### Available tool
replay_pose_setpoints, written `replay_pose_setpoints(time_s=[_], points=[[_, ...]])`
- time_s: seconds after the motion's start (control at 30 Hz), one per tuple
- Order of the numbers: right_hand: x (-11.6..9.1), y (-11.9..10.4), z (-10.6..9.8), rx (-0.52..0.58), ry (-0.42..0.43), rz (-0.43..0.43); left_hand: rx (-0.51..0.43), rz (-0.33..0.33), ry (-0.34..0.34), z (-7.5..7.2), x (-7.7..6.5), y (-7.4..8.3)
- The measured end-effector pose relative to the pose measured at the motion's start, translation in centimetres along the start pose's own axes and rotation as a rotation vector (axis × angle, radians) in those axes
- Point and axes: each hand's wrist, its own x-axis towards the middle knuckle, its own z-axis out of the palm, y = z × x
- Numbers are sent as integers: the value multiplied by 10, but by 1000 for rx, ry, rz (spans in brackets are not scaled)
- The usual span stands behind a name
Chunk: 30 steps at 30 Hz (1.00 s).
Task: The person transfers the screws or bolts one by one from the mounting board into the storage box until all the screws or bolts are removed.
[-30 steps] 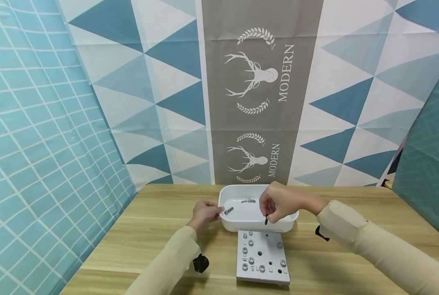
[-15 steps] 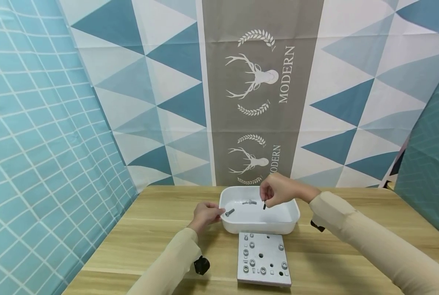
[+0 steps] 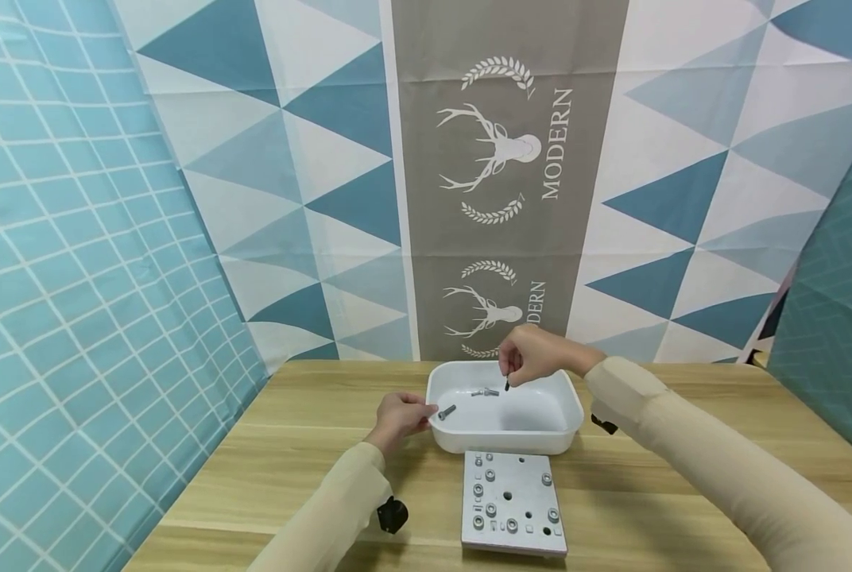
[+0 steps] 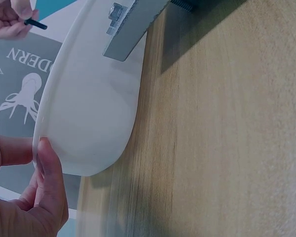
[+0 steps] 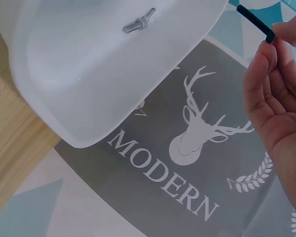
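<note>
My left hand [image 3: 400,415] pinches the left rim of a white plastic tray [image 3: 505,442] between thumb and fingers, as the left wrist view also shows. Above the tray's back half, my right hand [image 3: 535,353] holds a black bolt [image 5: 255,22] by its head, thumb against fingertips. Its threaded shank sticks out from the fingers. Inside the tray, a silver bolt [image 3: 447,412] lies near my left fingers, and a small cluster of silver bolts [image 3: 486,392] lies toward the back.
In front of the tray, a silver metal plate [image 3: 515,540] carries several socket-head bolts and some bare holes. Everything stands on a wood-grain table [image 3: 311,445]. A patterned cloth [image 3: 354,199] hangs behind the table, with blue tile-print sheeting [image 3: 97,278] at the left.
My right hand has moved back and slightly left, from the tray's front edge to over its back half, still pinching the black bolt. My left hand stays on the rim.
</note>
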Motion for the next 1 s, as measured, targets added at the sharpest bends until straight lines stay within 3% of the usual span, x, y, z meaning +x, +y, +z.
replay_pose_setpoints(time_s=[0.4,0.6,1.0], points=[[19,15,0,28,20,114,0,5,10,0,2,3],[27,28,9,24,-15,197,2,13,10,2,1,3],[28,36,19,-9,-51,240,7,16,17,2,-2,0]])
